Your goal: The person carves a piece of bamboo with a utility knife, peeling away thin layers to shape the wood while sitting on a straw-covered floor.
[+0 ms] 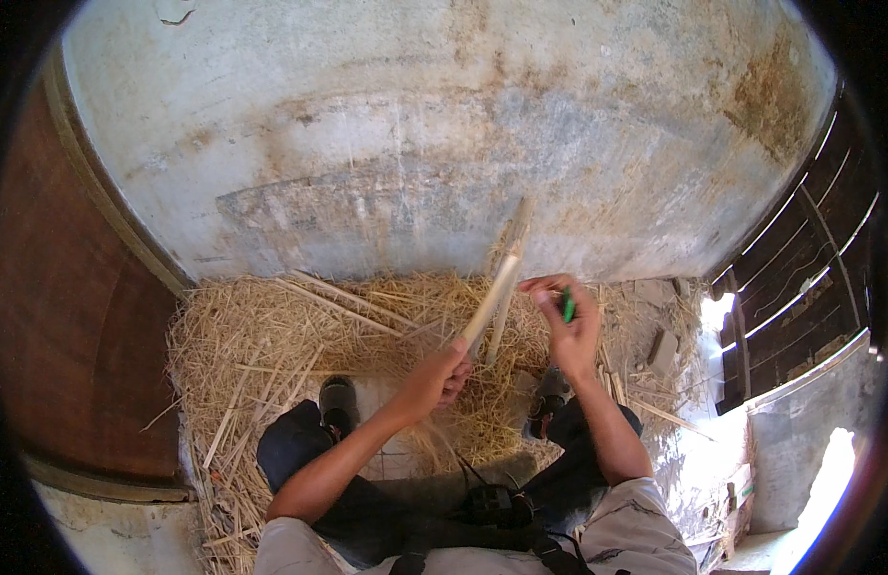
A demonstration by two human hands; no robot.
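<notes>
My left hand, in front of my body, is wrapped round the lower end of a pale bamboo strip. The strip slants up and away to the right, a little blurred. To the right of it is my right hand, raised with bent fingers closed on a green-handled tool. Only the green part of that tool shows clearly; the rest is hidden or smeared. Behind the strip, a brownish upright stick stands close to the wall.
Straw-like shavings cover the floor around my shoes. Loose long strips lie among them. A stained plaster wall rises ahead. A brown panel stands at left, a brick and dark slats at right.
</notes>
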